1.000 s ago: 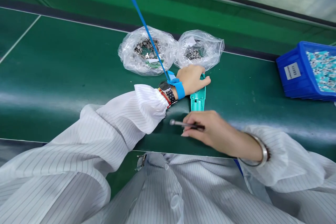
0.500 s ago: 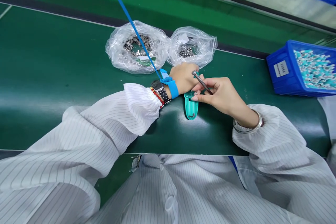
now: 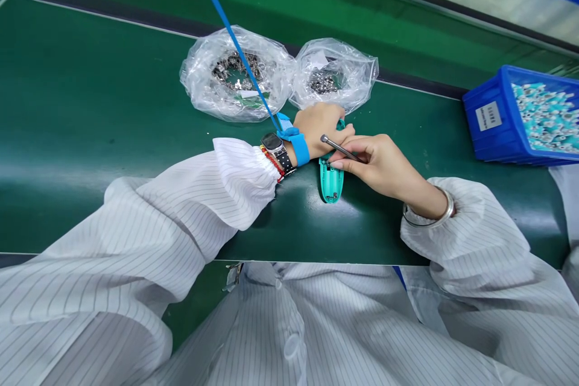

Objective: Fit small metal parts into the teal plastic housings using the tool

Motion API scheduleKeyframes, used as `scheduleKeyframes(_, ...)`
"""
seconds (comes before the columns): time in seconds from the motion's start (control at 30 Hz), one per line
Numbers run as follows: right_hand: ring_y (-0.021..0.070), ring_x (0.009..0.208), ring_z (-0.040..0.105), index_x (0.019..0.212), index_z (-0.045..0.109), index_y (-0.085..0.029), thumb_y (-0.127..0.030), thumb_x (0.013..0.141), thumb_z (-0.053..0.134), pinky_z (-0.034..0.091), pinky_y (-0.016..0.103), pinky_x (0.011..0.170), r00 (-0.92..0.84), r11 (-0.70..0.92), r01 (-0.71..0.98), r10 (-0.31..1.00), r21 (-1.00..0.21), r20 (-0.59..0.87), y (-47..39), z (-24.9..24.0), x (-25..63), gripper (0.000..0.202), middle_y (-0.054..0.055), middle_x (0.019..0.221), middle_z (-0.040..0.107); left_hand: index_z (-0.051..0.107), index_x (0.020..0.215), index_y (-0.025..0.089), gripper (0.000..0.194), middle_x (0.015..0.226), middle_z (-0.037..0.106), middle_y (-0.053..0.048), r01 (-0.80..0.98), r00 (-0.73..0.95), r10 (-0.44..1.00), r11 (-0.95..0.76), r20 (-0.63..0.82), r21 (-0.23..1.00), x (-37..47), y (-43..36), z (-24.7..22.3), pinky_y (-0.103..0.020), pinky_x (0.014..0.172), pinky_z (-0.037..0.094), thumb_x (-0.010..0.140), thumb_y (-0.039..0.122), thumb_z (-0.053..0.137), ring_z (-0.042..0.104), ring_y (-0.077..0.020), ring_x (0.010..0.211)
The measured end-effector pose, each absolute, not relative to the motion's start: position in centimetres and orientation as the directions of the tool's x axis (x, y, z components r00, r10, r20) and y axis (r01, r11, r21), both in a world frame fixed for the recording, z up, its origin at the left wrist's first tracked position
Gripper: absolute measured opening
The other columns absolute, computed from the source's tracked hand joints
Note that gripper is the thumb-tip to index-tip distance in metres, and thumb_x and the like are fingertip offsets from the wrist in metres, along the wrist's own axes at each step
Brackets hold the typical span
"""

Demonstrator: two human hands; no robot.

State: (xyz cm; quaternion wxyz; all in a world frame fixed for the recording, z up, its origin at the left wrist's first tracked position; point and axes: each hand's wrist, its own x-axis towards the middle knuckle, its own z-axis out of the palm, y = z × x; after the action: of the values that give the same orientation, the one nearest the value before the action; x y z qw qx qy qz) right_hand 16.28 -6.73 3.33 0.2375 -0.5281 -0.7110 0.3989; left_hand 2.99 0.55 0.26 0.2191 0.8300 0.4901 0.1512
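A teal plastic housing (image 3: 332, 181) lies on the green belt (image 3: 113, 102) in front of me. My left hand (image 3: 320, 126) rests on its far end and holds it down. A blue wrist strap (image 3: 298, 146) with a blue cord (image 3: 230, 33) and a watch sit on that wrist. My right hand (image 3: 380, 163) grips metal tweezers (image 3: 339, 148), its fingertips touching the housing's middle. The tweezers' blunt end points up and left over my left hand.
Two open clear plastic bags of small metal parts lie just beyond my hands, the left bag (image 3: 235, 75) and the right bag (image 3: 332, 78). A blue bin (image 3: 488, 126) with small teal and white parts stands at the right.
My right hand came up from the near edge of the belt with the tweezers and now touches the teal housing. My left hand stayed on the housing.
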Motion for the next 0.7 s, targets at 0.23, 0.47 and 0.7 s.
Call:
scheduleKeyframes(0.23,0.0090,0.054,0.041,0.071,0.066,-0.012,-0.016,0.083,0.062,0.030,0.025,0.054,-0.345,0.289,0.673,0.937,-0.680,0.056,-7.0,3.6,15.8,0.014,-0.001,0.061,0.055,0.067,0.082,0.018,0.035,0.084,0.066,-0.009,0.756,0.477,0.878,-0.429,0.032,0.494,2.9,0.7,0.5,-0.034,0.065,0.041,0.084,0.045,0.044,0.060,-0.0266,0.082)
scheduleKeyframes(0.47,0.0111,0.062,0.045,0.078,0.069,-0.012,-0.011,0.079,0.067,0.032,0.025,0.059,-0.322,0.318,0.791,0.943,-0.522,0.086,-7.3,3.8,15.8,0.003,0.003,0.075,0.058,0.068,0.086,0.019,0.036,0.082,0.066,-0.009,0.767,0.482,0.876,-0.441,0.037,0.466,2.9,0.5,0.6,-0.032,0.062,0.037,0.084,0.044,0.041,0.059,-0.0256,0.081)
scheduleKeyframes(0.7,0.0119,0.062,0.043,0.074,0.066,-0.016,-0.012,0.080,0.062,0.029,0.026,0.059,-0.254,0.197,0.880,0.964,-0.432,-0.076,-7.0,4.0,15.1,0.008,0.002,0.074,0.060,0.068,0.096,0.020,0.035,0.088,0.066,-0.008,0.778,0.477,0.879,-0.431,0.016,0.458,2.9,0.4,0.9,-0.031,0.062,0.035,0.086,0.043,0.043,0.057,-0.0233,0.081)
